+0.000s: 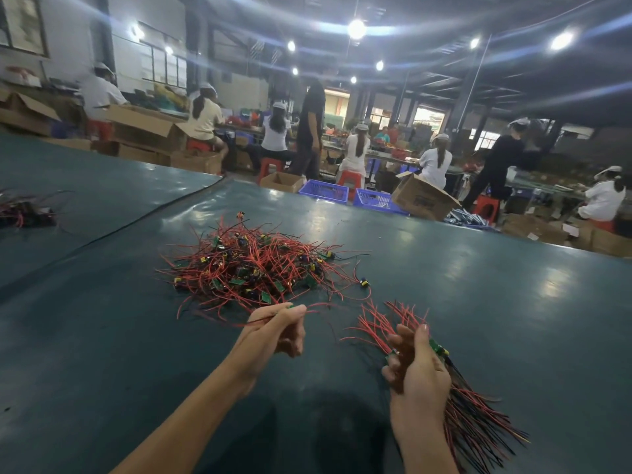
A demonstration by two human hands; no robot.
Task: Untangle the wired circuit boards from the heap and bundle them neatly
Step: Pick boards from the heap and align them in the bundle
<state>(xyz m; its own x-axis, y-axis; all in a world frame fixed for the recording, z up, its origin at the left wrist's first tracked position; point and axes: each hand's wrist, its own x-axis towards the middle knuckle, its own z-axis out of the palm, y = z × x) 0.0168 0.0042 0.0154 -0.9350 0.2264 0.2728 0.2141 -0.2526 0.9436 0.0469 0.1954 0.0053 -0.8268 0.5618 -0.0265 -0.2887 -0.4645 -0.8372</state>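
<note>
While both forearms reach over a dark green table (102, 336), the left hand (277, 328) sits at six o'clock from the heap of wired circuit boards (260, 268). Its fingers are curled, and thumb and forefinger pinch a red wire (318, 304) at the heap's near edge. At four o'clock from the heap, the right hand (415, 367) grips a bundle (478, 415) of boards, red and black leads fanning out above and below the fist. A smaller tangle of wires (24, 210) lies at nine o'clock, well apart. Beyond the table's far edge, around one o'clock, stand blue crates (323, 189), a cardboard box (422, 196) and seated workers (355, 148).
</note>
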